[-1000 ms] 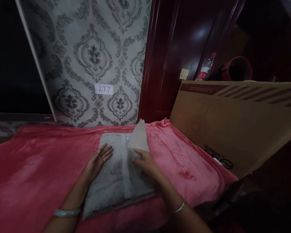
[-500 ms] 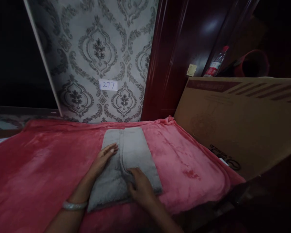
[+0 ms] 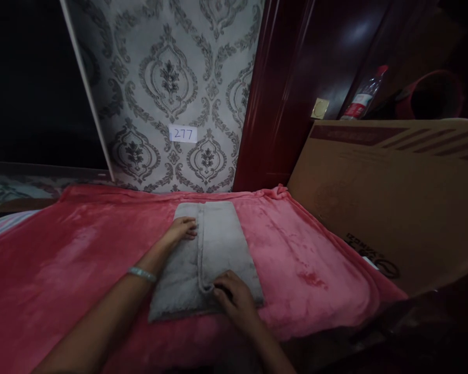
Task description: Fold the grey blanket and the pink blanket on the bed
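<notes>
A grey, soft folded towel (image 3: 226,234) lies flat, its two sides meeting along a seam down the middle. My left hand (image 3: 183,228) rests on its left part near the far end, fingers slightly bent and a little apart, with the tips by the seam. At the near end of that seam, my right hand (image 3: 236,298) pinches the towel's inner edge between thumb and fingers, and the edge curls up there. Beneath everything is a pink plush blanket (image 3: 304,249).
To the right stands a large cardboard box (image 3: 393,187), with a plastic bottle (image 3: 364,98) on top. Patterned wallpaper (image 3: 167,78) bearing a paper label (image 3: 183,133) is behind the blanket. A dark screen (image 3: 35,88) stands at the left.
My left hand's fingers have bent more over the seam. My right hand has moved the pinched edge slightly nearer, and the seam lies straighter. The view has shifted slightly left.
</notes>
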`<state>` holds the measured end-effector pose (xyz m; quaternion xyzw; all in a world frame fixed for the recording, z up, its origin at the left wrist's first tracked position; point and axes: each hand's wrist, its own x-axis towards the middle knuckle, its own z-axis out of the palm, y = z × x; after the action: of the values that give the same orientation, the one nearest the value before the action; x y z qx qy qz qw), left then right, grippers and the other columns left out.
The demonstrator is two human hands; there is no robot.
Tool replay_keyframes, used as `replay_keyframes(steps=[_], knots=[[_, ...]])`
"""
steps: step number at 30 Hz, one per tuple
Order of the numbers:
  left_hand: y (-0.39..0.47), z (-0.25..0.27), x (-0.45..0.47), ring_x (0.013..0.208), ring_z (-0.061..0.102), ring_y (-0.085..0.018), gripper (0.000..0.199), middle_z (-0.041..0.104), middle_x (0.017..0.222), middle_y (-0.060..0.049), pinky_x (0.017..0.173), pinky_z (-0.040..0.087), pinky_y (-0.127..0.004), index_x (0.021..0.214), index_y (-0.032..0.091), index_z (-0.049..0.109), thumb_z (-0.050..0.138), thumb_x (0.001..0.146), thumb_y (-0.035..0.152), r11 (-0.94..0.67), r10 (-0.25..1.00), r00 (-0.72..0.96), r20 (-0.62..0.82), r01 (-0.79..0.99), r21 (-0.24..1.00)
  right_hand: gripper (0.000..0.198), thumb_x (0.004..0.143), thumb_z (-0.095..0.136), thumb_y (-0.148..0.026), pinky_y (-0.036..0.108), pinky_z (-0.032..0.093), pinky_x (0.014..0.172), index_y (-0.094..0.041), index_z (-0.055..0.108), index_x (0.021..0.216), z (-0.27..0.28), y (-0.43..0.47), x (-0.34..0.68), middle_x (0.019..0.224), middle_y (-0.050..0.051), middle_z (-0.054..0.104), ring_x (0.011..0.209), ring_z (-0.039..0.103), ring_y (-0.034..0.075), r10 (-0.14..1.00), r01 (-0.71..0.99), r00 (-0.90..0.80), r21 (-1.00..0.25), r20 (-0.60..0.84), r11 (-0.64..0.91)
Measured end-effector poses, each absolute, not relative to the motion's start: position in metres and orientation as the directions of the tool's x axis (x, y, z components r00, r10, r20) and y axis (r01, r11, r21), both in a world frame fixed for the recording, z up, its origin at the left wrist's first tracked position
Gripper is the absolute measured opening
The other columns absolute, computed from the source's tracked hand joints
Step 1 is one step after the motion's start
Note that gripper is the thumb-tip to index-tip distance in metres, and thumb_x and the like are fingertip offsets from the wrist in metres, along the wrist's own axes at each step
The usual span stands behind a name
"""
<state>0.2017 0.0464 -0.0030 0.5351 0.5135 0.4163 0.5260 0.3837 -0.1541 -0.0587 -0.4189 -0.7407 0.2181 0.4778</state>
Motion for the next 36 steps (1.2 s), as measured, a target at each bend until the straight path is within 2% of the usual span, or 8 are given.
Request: replay_keyframes(steps=[4, 9, 16, 22, 27, 30, 32, 36], knots=[[0.076, 0.008, 0.222, 0.054, 0.06, -0.016, 0.019, 0.06, 0.065, -0.003, 0.057, 0.054, -0.032, 0.079, 0.016, 0.06, 0.068, 0.07, 0.031, 0.094, 0.99, 0.076, -0.116, 0.249, 0.964, 0.014, 0.082, 0.063, -0.013, 0.028, 0.044, 0.077, -0.02, 0.065, 0.094, -0.053, -0.16, 0.38, 0.091, 0.004, 0.062, 0.09, 0.059, 0.019, 0.88, 0.502, -0.195, -0.726, 0.434, 0.469], [0.111, 0.011, 0.247, 0.062, 0.063, -0.025, 0.021, 0.051, 0.05, -0.002, 0.057, 0.049, -0.033, 0.066, 0.018, 0.058, 0.071, 0.067, 0.034, 0.09, 0.996, -0.031, -0.086, 0.479, 0.873, 0.029, 0.071, 0.07, -0.007, 0.03, 0.042, 0.079, -0.021, 0.061, 0.095, -0.048, -0.165, 0.375, 0.095, 0.003, 0.063, 0.093, 0.057, 0.02, 0.892, 0.601, -0.236, -0.663, 0.386, 0.446], [0.139, 0.011, 0.27, 0.088, 0.067, -0.033, 0.013, 0.069, 0.076, -0.015, 0.069, 0.047, -0.035, 0.065, 0.017, 0.06, 0.071, 0.062, 0.024, 0.067, 0.99, -0.138, 0.029, 0.638, 0.767, 0.024, 0.071, 0.057, 0.0, 0.027, 0.038, 0.07, -0.021, 0.053, 0.082, -0.064, -0.158, 0.368, 0.083, 0.0, 0.06, 0.08, 0.055, 0.017, 0.844, 0.613, -0.165, -0.617, 0.511, 0.493], [0.136, 0.006, 0.269, 0.08, 0.063, -0.018, 0.01, 0.067, 0.077, -0.004, 0.067, 0.044, -0.024, 0.074, 0.017, 0.064, 0.054, 0.075, 0.021, -0.107, 0.976, -0.077, 0.203, 0.644, 0.758, 0.021, 0.075, 0.055, -0.002, 0.03, 0.038, 0.07, -0.021, 0.052, 0.081, -0.076, -0.154, 0.363, 0.082, 0.001, 0.061, 0.078, 0.054, 0.018, 0.768, 0.627, -0.184, -0.528, 0.614, 0.572], [0.135, 0.001, 0.262, 0.076, 0.063, -0.022, 0.009, 0.067, 0.073, -0.008, 0.065, 0.044, -0.028, 0.074, 0.015, 0.065, 0.057, 0.073, 0.019, -0.082, 0.982, -0.064, 0.18, 0.711, 0.698, 0.024, 0.068, 0.057, -0.001, 0.033, 0.04, 0.073, -0.021, 0.054, 0.081, -0.069, -0.162, 0.36, 0.085, 0.002, 0.061, 0.082, 0.054, 0.019, 0.817, 0.693, -0.194, -0.513, 0.544, 0.506], [0.133, 0.006, 0.269, 0.091, 0.066, -0.031, 0.024, 0.07, 0.097, -0.019, 0.076, 0.048, -0.036, 0.092, 0.01, 0.069, 0.059, 0.072, 0.017, -0.073, 0.981, -0.064, 0.184, 0.758, 0.648, 0.022, 0.074, 0.057, -0.002, 0.031, 0.042, 0.077, -0.021, 0.058, 0.084, -0.05, -0.167, 0.366, 0.089, 0.001, 0.062, 0.087, 0.056, 0.018, 0.852, 0.638, -0.239, -0.585, 0.467, 0.5], [0.128, 0.013, 0.276, 0.116, 0.058, -0.038, 0.045, 0.059, 0.129, -0.026, 0.092, 0.046, -0.044, 0.116, 0.007, 0.064, 0.059, 0.073, 0.017, -0.096, 0.969, -0.068, 0.236, 0.781, 0.617, 0.017, 0.081, 0.056, -0.006, 0.03, 0.044, 0.078, -0.022, 0.062, 0.084, -0.034, -0.166, 0.373, 0.087, 0.002, 0.064, 0.086, 0.057, 0.017, 0.87, 0.632, -0.257, -0.607, 0.422, 0.481], [0.111, 0.017, 0.284, 0.147, 0.023, -0.036, 0.065, 0.029, 0.161, -0.015, 0.118, 0.022, -0.051, 0.144, 0.016, 0.046, 0.057, 0.083, 0.036, -0.378, 0.9, 0.223, 0.374, 0.826, 0.418, 0.032, 0.091, 0.059, -0.024, 0.044, 0.041, 0.102, -0.022, 0.063, 0.123, -0.016, -0.156, 0.379, 0.119, 0.008, 0.066, 0.113, 0.056, 0.024, 0.878, 0.727, -0.234, -0.525, 0.417, 0.443]])
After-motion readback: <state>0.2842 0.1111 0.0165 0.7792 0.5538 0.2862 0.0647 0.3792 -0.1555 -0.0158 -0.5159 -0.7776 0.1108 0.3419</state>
